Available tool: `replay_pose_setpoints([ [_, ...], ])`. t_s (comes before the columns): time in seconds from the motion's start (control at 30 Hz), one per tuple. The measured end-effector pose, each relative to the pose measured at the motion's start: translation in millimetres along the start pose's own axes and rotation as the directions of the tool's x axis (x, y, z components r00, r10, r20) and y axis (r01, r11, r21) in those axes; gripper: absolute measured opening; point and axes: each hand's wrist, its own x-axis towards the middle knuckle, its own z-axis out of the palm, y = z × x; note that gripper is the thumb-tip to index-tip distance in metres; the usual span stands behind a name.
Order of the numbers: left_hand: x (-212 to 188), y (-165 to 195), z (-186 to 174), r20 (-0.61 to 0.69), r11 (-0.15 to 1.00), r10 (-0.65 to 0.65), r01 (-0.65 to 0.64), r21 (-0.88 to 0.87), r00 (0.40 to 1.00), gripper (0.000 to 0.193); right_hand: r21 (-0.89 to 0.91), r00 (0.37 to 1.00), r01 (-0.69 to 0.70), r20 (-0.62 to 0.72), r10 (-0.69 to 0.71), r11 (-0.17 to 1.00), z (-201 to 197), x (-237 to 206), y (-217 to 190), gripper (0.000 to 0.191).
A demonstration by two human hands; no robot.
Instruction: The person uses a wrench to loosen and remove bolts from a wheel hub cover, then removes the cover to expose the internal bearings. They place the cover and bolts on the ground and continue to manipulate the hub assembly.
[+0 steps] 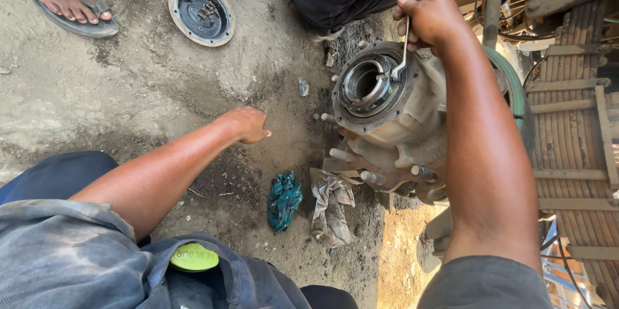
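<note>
Right hand (431, 20) in closed grip on metal rod (407, 19) at hub (387, 99).

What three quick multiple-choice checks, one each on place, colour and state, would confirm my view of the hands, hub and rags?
1. Where is the round cap? A on the hub; B on the ground, upper left; C in the left hand.
2. What colour is the rag left of the grey rag? A teal; B red; C yellow.
3. The right hand is: A empty; B gripping a thin metal tool; C flat on the ground.

B: it lies on dirt near a sandalled foot.
A: plainly teal.
B: its tip reaches the hub opening.
</note>
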Motion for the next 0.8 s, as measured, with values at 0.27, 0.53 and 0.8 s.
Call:
replay_pose_setpoints([
  [0.27, 2, -5, 3, 0.006, 1.0, -0.021, 0.021, -0.022, 1.0, 0.061, -0.257, 0.862, 0.492, 0.011, -0.506, 0.832, 23, -66, -31, 0.023],
  [0.53, 26, -25, 11, -0.091, 0.992, 0.09, -0.082, 0.092, 0.992, 0.059, -0.417, 0.591, 0.802, 0.456, -0.666, 0.427, 11, -183, -80, 0.019],
  [0.8, 38, -11, 29, -0.091, 0.995, 0.097, -0.092, 0.048, 0.991, 0.058, -0.639, 0.808, 0.579, 0.37, -0.458, 0.506, 36, -220, -125, 0.031],
])
